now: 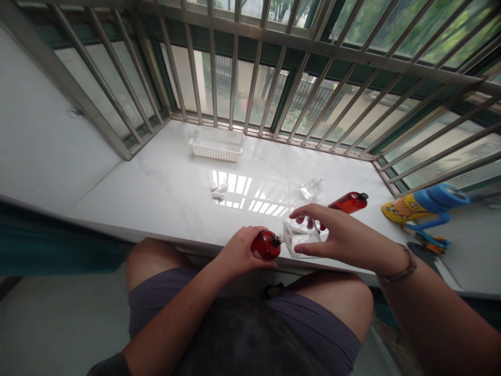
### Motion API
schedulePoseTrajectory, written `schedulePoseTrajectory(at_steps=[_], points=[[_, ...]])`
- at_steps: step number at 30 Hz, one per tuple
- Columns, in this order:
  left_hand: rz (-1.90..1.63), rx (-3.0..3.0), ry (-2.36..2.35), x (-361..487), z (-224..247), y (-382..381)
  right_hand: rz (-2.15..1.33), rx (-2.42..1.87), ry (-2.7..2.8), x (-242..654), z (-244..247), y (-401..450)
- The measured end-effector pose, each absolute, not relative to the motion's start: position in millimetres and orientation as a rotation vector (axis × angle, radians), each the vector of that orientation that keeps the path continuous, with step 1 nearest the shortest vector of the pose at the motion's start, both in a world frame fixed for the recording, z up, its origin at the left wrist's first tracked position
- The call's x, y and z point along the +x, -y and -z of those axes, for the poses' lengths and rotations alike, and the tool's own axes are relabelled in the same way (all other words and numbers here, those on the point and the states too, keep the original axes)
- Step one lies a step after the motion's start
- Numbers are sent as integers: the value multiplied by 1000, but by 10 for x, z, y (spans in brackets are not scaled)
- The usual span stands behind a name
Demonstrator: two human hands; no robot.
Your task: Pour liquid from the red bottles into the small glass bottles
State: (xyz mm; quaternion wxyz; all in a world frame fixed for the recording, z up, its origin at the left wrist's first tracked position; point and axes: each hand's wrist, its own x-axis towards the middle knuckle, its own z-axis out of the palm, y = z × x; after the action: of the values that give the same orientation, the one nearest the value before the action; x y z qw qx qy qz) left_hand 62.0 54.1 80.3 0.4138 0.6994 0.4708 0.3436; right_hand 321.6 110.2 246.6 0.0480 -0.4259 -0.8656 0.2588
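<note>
My left hand (250,248) is wrapped round a red translucent bottle (266,245) at the front edge of the white counter. Its dark neck points right, towards a clear square container (291,240). Over that container hovers my right hand (332,232), fingers curved and thumb well apart from them. Whether its fingertips touch the container's walls is hard to tell. A second red bottle (350,202) with a black cap lies just beyond my right hand, partly hidden by it. Farther back is a small clear object (312,188), perhaps glass.
A white perforated basket (217,146) stands near the barred window (274,83). Crumpled white scraps (219,190) lie mid-counter (168,183). At the right are a yellow flask with a blue lid (422,203) and a small blue-and-orange item (433,242). The counter's front edge runs above my knees.
</note>
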Motion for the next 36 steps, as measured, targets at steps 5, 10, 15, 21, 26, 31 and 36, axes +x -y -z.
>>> schedulePoseTrajectory(at_steps=[5, 10, 15, 21, 26, 31, 36], points=[[-868, 1759, -1192, 623, -805, -537, -794, -1313, 2661, 3215, -2468, -1111], [-871, 1753, -1198, 621, -790, -536, -773, -1301, 2663, 3208, -2472, -1112], [-867, 1747, -1194, 623, -773, -539, -771, -1295, 2682, 3200, -2478, -1119], [-878, 1754, -1188, 633, -770, -540, -763, -1300, 2700, 3203, -2477, -1131], [-866, 1750, -1190, 637, -779, -535, -766, -1309, 2699, 3192, -2487, -1130], [-866, 1749, -1194, 637, -784, -533, -767, -1317, 2697, 3175, -2494, -1135], [-872, 1756, -1183, 642, -776, -540, -772, -1319, 2731, 3167, -2500, -1143]])
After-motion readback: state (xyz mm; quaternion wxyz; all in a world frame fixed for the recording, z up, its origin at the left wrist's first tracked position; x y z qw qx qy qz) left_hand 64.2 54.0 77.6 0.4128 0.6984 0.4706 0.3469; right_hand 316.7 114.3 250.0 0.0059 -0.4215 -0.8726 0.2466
